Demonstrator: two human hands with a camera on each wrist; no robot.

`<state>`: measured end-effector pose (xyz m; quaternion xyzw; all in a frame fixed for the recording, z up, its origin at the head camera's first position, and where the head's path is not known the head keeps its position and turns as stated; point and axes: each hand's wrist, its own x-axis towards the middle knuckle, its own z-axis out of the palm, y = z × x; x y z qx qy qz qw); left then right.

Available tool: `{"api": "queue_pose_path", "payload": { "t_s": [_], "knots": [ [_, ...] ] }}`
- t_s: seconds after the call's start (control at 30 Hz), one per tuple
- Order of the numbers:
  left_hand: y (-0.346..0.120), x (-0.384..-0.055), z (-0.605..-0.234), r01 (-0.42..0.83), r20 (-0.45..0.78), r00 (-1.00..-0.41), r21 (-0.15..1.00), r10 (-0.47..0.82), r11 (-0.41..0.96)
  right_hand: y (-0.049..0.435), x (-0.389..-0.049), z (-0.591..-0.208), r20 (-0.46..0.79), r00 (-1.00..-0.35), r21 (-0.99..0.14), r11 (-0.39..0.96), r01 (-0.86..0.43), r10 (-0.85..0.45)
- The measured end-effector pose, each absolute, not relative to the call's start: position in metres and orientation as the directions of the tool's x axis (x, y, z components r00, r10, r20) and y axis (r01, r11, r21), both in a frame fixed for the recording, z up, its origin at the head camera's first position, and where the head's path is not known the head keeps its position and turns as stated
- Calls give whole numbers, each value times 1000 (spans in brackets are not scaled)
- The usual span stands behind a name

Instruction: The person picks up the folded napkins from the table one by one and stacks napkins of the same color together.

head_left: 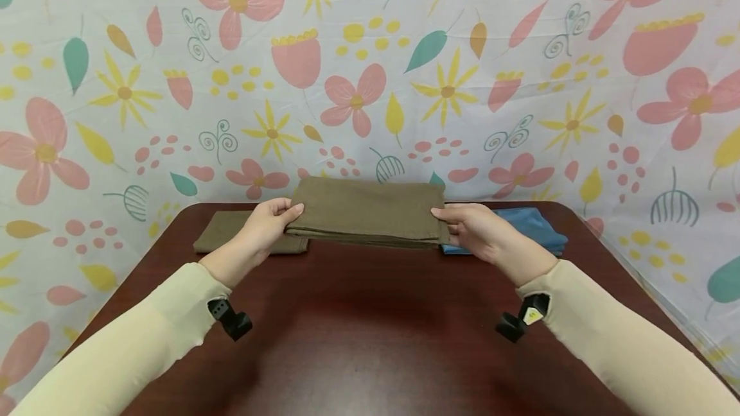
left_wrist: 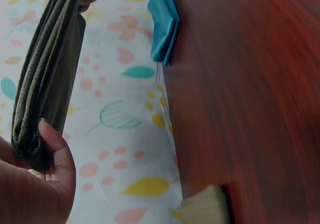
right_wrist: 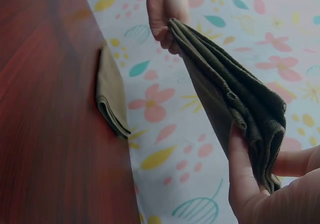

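A folded olive-brown cloth (head_left: 370,209) is held up above the far part of the table, stretched level between two hands. My left hand (head_left: 263,226) pinches its left end, thumb on top. At the right end, my right hand (head_left: 482,230) grips it the same way. Several stacked layers of the cloth (right_wrist: 235,89) show along its edge in the right wrist view. Behind the left hand lies another folded olive-brown cloth (head_left: 225,231) on the table. A folded blue cloth (head_left: 532,230) lies at the right, partly hidden by the right hand.
The dark red-brown table (head_left: 370,339) has rounded far corners. Right behind it hangs a white curtain (head_left: 370,140) printed with flowers and leaves. Black wrist-worn devices sit at both cuffs, the left device (head_left: 230,318) and the right device (head_left: 523,316).
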<state>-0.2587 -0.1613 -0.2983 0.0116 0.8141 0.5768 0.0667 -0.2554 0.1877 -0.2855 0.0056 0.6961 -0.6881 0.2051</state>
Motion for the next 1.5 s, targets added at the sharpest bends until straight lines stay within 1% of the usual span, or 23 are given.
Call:
{"api": "queue_pose_path", "payload": {
  "t_s": [0.27,0.4,0.53,0.67,0.8,0.93,1.07,1.2,1.5],
  "knots": [
    [-175,-267,-302,-65,-76,-997,940,21,336,169,-272,-296,-270,-920,-955,-46,295,-285],
    [-181,-273,-304,-56,-55,-998,948,-13,312,162,-281,-299,-253,-926,-954,-89,287,-281],
    [-187,-279,-304,-62,-53,-998,949,-40,308,152,-288,-301,-239,-933,-954,-112,277,-270],
    [-196,-283,-304,-71,-54,-997,939,-61,336,141,-295,-304,-241,-939,-955,-111,274,-245],
    [-205,-289,-305,-75,-55,-997,922,-63,381,132,-303,-309,-251,-939,-951,-123,284,-234],
    [-215,-296,-308,-76,-66,-997,905,-39,419,123,-310,-312,-254,-946,-951,-125,282,-202],
    [-224,-303,-310,-86,-88,-996,910,-14,406,113,-316,-316,-246,-955,-959,-100,265,-168],
    [-232,-307,-312,-98,-104,-995,908,-7,408,104,-320,-319,-242,-957,-961,-99,259,-161],
    [-244,-313,-314,-91,-88,-996,896,-28,435,90,-331,-328,-229,-960,-960,-124,249,-158]
  ]
}}
